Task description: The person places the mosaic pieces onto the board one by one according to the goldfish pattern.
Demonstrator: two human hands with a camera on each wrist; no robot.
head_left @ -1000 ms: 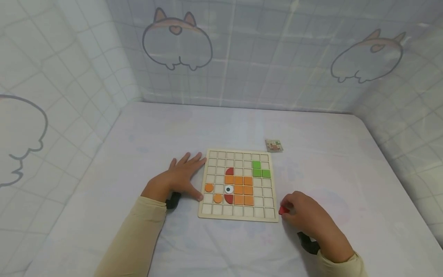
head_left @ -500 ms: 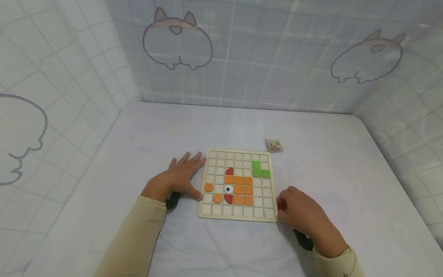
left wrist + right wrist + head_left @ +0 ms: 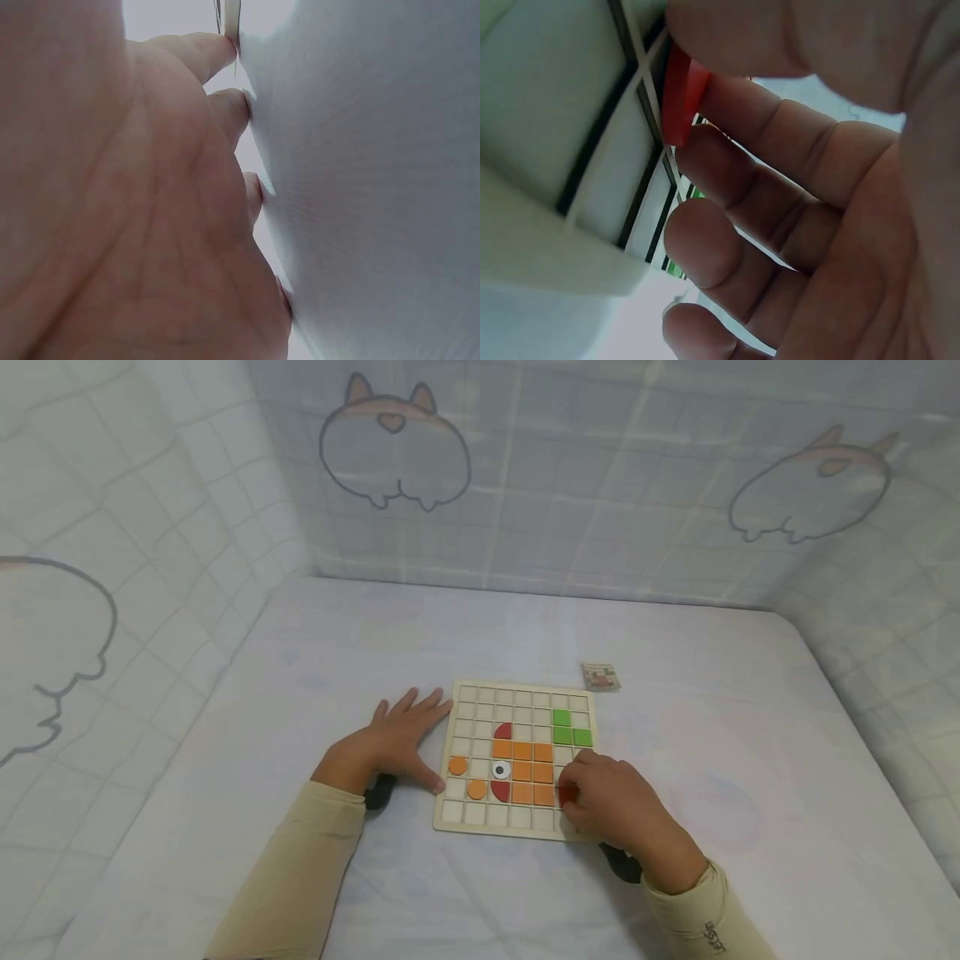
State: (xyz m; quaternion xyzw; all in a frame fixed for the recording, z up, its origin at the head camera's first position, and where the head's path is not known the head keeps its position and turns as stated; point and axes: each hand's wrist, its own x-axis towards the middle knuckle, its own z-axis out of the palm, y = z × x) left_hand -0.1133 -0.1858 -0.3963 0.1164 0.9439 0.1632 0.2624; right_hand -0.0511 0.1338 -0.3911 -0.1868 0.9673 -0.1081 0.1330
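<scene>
A light wooden grid board (image 3: 495, 835) lies on the table with flat coloured tiles in its cells. My right hand (image 3: 618, 802) is over the board's right side and pinches a red tile (image 3: 676, 101) between thumb and index finger. In the right wrist view that tile stands tilted against the grid lines. From above it shows beside the orange square tiles (image 3: 522, 772), partly hidden by the fingers. My left hand (image 3: 401, 745) lies spread at the board's left edge, thumb and index fingertips touching the rim. Curved red tiles (image 3: 502, 791) and a round eye tile (image 3: 501, 770) sit left of the orange squares.
Two round orange tiles (image 3: 477, 789) lie in cells at the board's left. Three green square tiles (image 3: 562, 736) are at its upper right. A small patterned card (image 3: 600, 676) lies beyond the far right corner. Printed cloth walls (image 3: 540, 485) enclose the table's back and sides.
My right hand has moved left with the red tile, from beside the board onto its right-hand cells. The left hand keeps its place at the edge.
</scene>
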